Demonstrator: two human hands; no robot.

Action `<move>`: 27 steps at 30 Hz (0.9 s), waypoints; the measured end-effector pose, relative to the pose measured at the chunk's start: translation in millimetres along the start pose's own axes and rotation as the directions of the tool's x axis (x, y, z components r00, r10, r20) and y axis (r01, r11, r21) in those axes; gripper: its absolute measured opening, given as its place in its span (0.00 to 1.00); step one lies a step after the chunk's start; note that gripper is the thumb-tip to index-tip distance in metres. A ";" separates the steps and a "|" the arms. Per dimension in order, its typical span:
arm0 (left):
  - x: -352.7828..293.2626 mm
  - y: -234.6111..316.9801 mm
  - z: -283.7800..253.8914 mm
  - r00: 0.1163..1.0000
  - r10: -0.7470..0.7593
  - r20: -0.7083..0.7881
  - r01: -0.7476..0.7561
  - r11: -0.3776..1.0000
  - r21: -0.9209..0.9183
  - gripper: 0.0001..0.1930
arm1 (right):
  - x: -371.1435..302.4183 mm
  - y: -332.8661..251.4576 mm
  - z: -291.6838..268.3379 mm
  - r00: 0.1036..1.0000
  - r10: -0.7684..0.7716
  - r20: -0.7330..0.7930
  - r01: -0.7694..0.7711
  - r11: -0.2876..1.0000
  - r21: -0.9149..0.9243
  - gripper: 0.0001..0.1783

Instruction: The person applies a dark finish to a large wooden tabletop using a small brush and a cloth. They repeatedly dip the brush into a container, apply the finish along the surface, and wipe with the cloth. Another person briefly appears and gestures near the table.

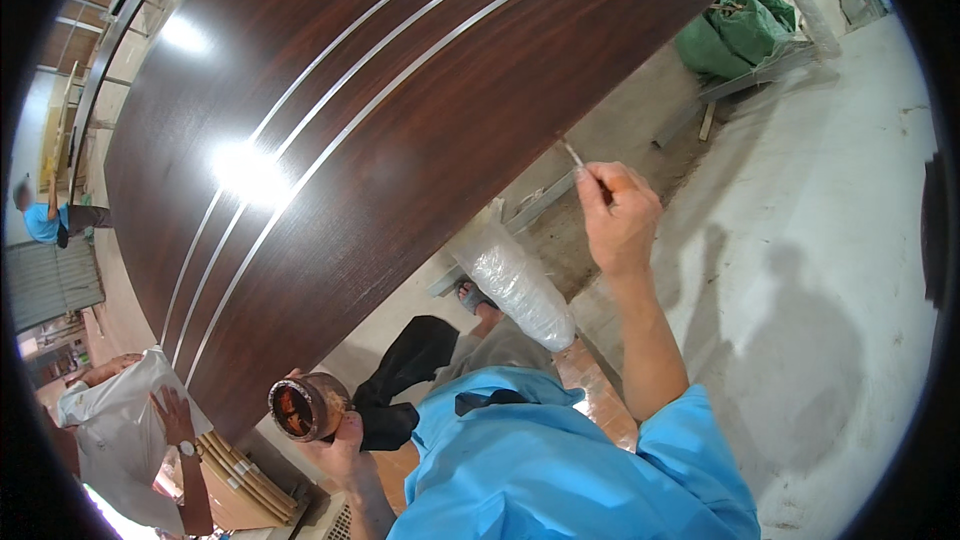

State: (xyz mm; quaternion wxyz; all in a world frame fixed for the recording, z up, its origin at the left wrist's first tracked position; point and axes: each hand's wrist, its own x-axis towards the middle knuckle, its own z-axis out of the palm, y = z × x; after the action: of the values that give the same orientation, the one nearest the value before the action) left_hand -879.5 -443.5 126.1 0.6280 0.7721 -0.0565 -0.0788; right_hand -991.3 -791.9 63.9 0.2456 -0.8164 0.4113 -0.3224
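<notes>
A large dark brown wood panel (420,160) with three curved silver strips slants across the view. My right hand (620,215) is closed around a thin brush (572,153). The brush's tip meets the panel's near edge, or lies very close to it. Lower down, my left hand (342,448) grips a round brown-stained jar (312,406) from below. The jar is tilted, its mouth turned partly toward me, and reddish-brown residue shows inside. Part of the left fingers is hidden behind it. A black cloth (408,380) hangs beside the left hand.
A plastic-wrapped support (515,280) stands under the panel's near edge. Beyond my right hand lies a green sack (740,32) by a metal beam. A person in a pale shirt (130,430) stands at lower left, near wooden strips (245,480); another person in blue (45,222) is farther off.
</notes>
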 end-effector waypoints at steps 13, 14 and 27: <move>28.5 4.4 -69.6 0.983 -0.177 0.055 0.183 0.972 -0.144 0.43 | -116.1 -156.4 72.8 0.867 -0.392 0.307 0.368 0.920 0.135 0.07; 27.8 -1.1 -80.8 0.980 -0.189 0.064 0.197 0.966 -0.169 0.43 | -123.0 -159.2 76.5 0.892 -0.370 0.259 0.352 0.929 0.118 0.06; -2.3 -68.7 -190.7 0.984 -0.167 0.070 0.174 0.978 -0.114 0.44 | -218.3 -177.6 126.0 0.925 -0.310 0.221 0.242 0.926 0.288 0.05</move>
State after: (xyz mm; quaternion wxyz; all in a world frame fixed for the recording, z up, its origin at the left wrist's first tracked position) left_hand -845.8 -245.7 96.8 0.6623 0.7323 -0.0040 -0.1585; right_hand -907.4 -497.5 26.7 0.3528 -0.8634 0.2100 -0.2932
